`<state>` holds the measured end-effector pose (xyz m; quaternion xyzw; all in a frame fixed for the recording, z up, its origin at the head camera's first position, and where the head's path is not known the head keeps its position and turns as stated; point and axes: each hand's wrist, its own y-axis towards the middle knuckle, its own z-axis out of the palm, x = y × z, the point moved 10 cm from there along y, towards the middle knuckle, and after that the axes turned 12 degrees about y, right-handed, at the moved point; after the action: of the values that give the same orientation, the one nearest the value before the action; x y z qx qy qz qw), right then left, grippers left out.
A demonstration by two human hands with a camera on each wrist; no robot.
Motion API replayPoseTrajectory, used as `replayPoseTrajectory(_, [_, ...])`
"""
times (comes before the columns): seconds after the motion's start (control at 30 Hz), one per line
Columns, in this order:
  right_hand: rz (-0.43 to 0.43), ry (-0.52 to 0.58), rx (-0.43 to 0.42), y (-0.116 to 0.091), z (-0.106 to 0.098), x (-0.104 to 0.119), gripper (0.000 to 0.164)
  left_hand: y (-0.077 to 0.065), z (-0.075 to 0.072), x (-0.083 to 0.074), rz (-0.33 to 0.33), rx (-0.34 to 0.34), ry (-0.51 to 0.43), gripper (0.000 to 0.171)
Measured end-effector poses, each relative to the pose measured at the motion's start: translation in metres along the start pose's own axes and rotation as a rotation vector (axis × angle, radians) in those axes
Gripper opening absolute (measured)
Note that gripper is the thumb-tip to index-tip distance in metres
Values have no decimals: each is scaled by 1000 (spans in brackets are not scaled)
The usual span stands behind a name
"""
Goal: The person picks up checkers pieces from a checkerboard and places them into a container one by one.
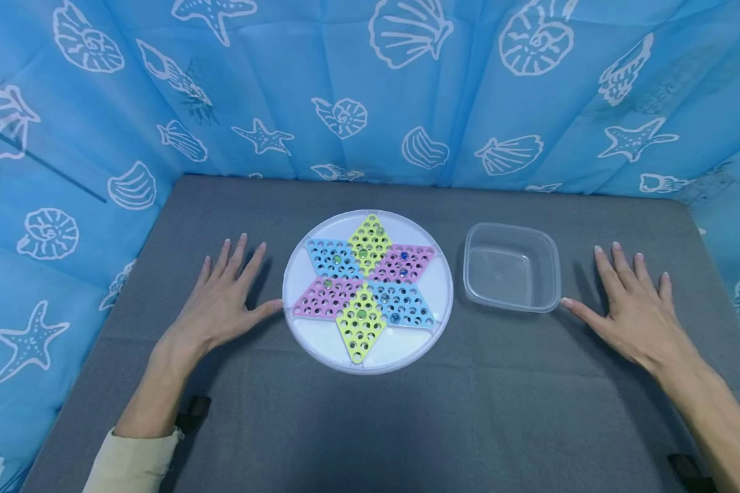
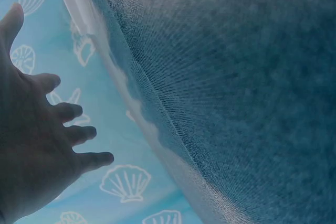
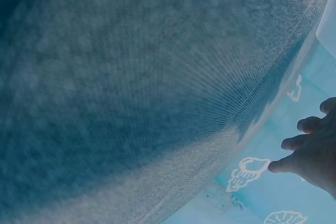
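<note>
A round white Chinese checkers board (image 1: 305,339) lies mid-table in the head view, its star of yellow, pink and blue points full of holes. Several glass marbles, such as a green marble (image 1: 361,315) and a blue marble (image 1: 395,318), sit in some holes. My left hand (image 1: 222,308) is left of the board with fingers spread, its thumb tip at the board's rim. To the right of the board stands a clear plastic container (image 1: 512,301). Fingers spread too, my right hand (image 1: 638,318) has its thumb tip close beside the container; whether they touch I cannot tell. Neither hand holds anything.
A grey cloth covers the table (image 1: 407,424). Behind it and at both sides hangs a blue curtain (image 1: 358,75) with white shell and starfish prints. Dark straps show near both wrists. Both wrist views show mostly blurred grey cloth, with each hand at the frame's edge.
</note>
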<state>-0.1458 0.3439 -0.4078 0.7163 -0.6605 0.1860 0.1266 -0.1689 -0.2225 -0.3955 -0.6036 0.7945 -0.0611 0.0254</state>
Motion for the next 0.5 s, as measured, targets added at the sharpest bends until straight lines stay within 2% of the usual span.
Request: replayPoseTrajectory(0.5, [10, 16, 12, -1, -1, 0, 100, 2, 0, 1, -20, 3, 6, 102])
